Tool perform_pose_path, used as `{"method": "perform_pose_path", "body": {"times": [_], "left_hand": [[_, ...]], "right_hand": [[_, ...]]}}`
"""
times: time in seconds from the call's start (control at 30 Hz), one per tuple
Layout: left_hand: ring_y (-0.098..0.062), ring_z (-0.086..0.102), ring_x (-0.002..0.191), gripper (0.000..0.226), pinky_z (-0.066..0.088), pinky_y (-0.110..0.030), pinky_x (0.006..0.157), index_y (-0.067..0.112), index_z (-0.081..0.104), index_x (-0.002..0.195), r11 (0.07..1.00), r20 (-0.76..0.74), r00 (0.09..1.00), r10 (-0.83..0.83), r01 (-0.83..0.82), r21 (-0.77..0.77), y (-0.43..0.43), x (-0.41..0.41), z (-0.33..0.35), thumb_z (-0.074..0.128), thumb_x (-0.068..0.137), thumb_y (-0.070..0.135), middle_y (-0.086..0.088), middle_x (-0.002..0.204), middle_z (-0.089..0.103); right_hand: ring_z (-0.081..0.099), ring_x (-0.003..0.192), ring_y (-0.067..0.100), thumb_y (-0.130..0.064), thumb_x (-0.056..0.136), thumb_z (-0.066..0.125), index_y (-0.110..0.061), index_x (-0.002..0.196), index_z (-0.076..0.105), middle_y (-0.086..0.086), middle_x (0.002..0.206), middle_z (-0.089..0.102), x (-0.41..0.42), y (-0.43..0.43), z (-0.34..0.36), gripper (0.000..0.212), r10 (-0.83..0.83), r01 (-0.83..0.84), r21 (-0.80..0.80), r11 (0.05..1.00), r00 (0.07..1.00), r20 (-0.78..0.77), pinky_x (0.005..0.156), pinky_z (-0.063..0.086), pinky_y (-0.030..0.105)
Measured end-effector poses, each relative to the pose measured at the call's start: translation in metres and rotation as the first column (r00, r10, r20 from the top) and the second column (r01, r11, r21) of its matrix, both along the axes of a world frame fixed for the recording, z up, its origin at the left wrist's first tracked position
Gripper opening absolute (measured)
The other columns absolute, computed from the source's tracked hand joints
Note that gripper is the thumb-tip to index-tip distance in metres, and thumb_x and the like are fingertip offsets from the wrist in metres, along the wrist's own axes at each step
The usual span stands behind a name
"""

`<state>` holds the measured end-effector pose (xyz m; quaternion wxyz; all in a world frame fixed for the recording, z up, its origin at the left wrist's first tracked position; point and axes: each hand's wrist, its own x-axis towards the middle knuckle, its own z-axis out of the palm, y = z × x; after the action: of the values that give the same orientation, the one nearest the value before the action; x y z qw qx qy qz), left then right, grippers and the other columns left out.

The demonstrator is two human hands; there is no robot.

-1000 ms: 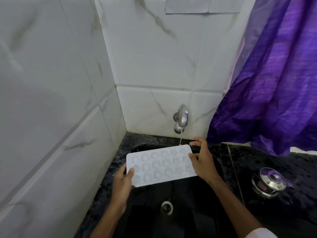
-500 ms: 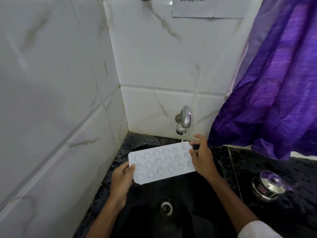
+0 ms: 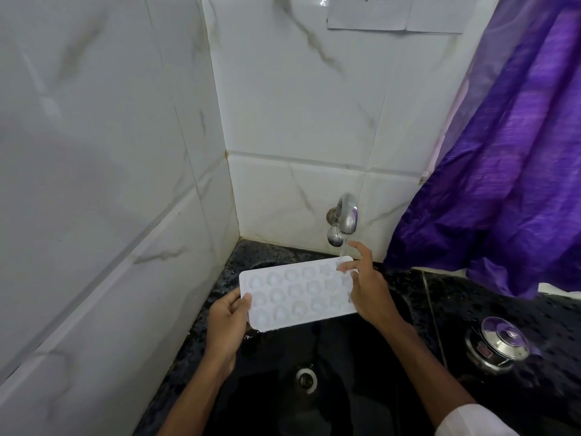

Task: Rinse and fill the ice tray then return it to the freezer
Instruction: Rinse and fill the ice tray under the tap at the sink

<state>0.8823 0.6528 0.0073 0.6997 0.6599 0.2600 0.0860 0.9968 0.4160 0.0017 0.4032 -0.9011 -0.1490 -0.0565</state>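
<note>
- Your left grip (image 3: 228, 316) holds the near-left short end of the tray (image 3: 298, 294). The thumb lies curled on the top face and the fingers are tucked underneath.
- Your right grip (image 3: 367, 291) pinches the opposite short end, thumb on the far-right corner. The index finger is lifted free and points up towards the tap (image 3: 344, 218).
- The tray is white with three rows of small moulded cells. It is held cells-up between both grips above the sink (image 3: 339, 372), its right end a little farther from you than its left.
- A thin stream of water (image 3: 341, 251) falls from the tap onto the tray's far-right corner, just beside your right thumb.
- The sink is black, and its drain (image 3: 305, 377) sits below the tray, nearer to you.
- A black speckled tabletop (image 3: 471, 309) surrounds the sink. On it to your right, well apart from the tray, stands a steel pot (image 3: 500, 344) with its lid on.
- White marble tiles (image 3: 298, 105) cover the corner walls behind the tap, with a paper note (image 3: 371, 11) stuck near the top.
- A purple curtain (image 3: 518, 152) hangs on the right, its hem reaching the tabletop.
</note>
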Motion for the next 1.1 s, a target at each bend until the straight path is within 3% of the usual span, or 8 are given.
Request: {"method": "perform_pose_path", "body": {"times": [0.1, 0.27, 0.4, 0.53, 0.63, 0.73, 0.87, 1.1], "left_hand": [[-0.020, 0.076, 0.089, 0.025, 0.061, -0.044, 0.083, 0.013, 0.066, 0.124, 1.000, 0.022, 1.000, 0.005, -0.006, 0.016, -0.001, -0.001, 0.001, 0.051, 0.103, 0.012, 0.002, 0.094, 0.079], [-0.020, 0.076, 0.091, 0.027, 0.060, -0.048, 0.086, 0.013, 0.066, 0.127, 1.000, 0.017, 1.000, 0.006, -0.007, 0.025, 0.001, 0.000, 0.000, 0.052, 0.103, 0.014, 0.001, 0.099, 0.079], [-0.019, 0.076, 0.093, 0.028, 0.060, -0.048, 0.087, 0.016, 0.066, 0.127, 0.999, 0.013, 1.000, 0.003, -0.003, 0.046, 0.000, -0.001, -0.003, 0.051, 0.104, 0.014, 0.001, 0.101, 0.079], [-0.020, 0.075, 0.094, 0.028, 0.059, -0.050, 0.088, 0.016, 0.066, 0.128, 0.999, 0.010, 1.000, 0.014, -0.015, 0.043, 0.001, -0.001, -0.005, 0.051, 0.103, 0.015, 0.002, 0.101, 0.079], [-0.019, 0.075, 0.093, 0.026, 0.059, -0.050, 0.087, 0.017, 0.066, 0.125, 0.998, 0.008, 1.000, 0.025, -0.026, 0.052, 0.002, 0.000, -0.007, 0.051, 0.103, 0.016, 0.004, 0.098, 0.079], [-0.017, 0.076, 0.090, 0.023, 0.060, -0.049, 0.086, 0.018, 0.068, 0.119, 0.997, 0.003, 1.000, 0.025, -0.025, 0.069, 0.002, -0.001, -0.007, 0.051, 0.104, 0.016, 0.005, 0.096, 0.079], [-0.017, 0.075, 0.089, 0.024, 0.060, -0.050, 0.085, 0.030, 0.068, 0.102, 0.995, -0.007, 1.000, 0.026, -0.026, 0.097, 0.003, -0.002, -0.008, 0.050, 0.103, 0.013, 0.006, 0.093, 0.079], [-0.018, 0.075, 0.090, 0.020, 0.060, -0.052, 0.085, 0.025, 0.066, 0.109, 0.995, -0.017, 0.999, 0.037, -0.035, 0.088, 0.000, 0.000, -0.009, 0.052, 0.103, 0.014, 0.003, 0.097, 0.078]], "right_hand": [[0.057, 0.098, 0.010, 0.013, 0.087, 0.054, -0.031, 0.154, 0.010, 0.003, 0.128, 0.062, 0.001, 0.000, -0.003, 0.091, 0.030, -0.034, -0.104, 0.994, 0.999, -0.038, 0.073, 0.051, 0.019], [0.059, 0.108, 0.018, 0.007, 0.091, 0.046, -0.031, 0.154, 0.010, 0.004, 0.134, 0.059, -0.005, 0.001, -0.003, 0.082, 0.036, -0.044, -0.154, 0.987, 0.998, -0.059, 0.089, 0.046, 0.024], [0.059, 0.099, 0.015, 0.009, 0.087, 0.048, -0.035, 0.153, 0.009, 0.001, 0.134, 0.058, -0.004, 0.000, -0.006, 0.089, 0.065, -0.072, -0.188, 0.980, 0.997, -0.042, 0.084, 0.055, 0.036], [0.060, 0.106, 0.018, 0.010, 0.088, 0.049, -0.035, 0.155, -0.002, 0.004, 0.137, 0.057, -0.002, 0.000, -0.004, 0.095, 0.084, -0.090, -0.211, 0.973, 0.996, -0.038, 0.090, 0.049, 0.026], [0.056, 0.119, 0.021, 0.012, 0.086, 0.048, -0.029, 0.156, 0.005, 0.007, 0.139, 0.056, -0.001, 0.002, -0.003, 0.091, 0.088, -0.098, -0.257, 0.961, 0.995, -0.053, 0.096, 0.041, 0.024], [0.054, 0.120, 0.020, 0.013, 0.079, 0.058, -0.030, 0.153, 0.017, 0.006, 0.138, 0.056, 0.002, 0.002, 0.000, 0.094, 0.123, -0.138, -0.299, 0.944, 0.990, -0.069, 0.096, 0.042, 0.025], [0.057, 0.116, 0.019, 0.010, 0.077, 0.064, -0.037, 0.155, 0.004, 0.001, 0.140, 0.055, 0.002, -0.001, -0.001, 0.109, 0.179, -0.191, -0.295, 0.936, 0.981, -0.069, 0.095, 0.047, 0.030], [0.057, 0.112, 0.021, 0.009, 0.085, 0.053, -0.025, 0.144, 0.024, -0.003, 0.127, 0.056, 0.007, -0.001, -0.011, 0.074, 0.100, -0.112, -0.201, 0.973, 0.993, -0.070, 0.093, 0.051, 0.033]]}}
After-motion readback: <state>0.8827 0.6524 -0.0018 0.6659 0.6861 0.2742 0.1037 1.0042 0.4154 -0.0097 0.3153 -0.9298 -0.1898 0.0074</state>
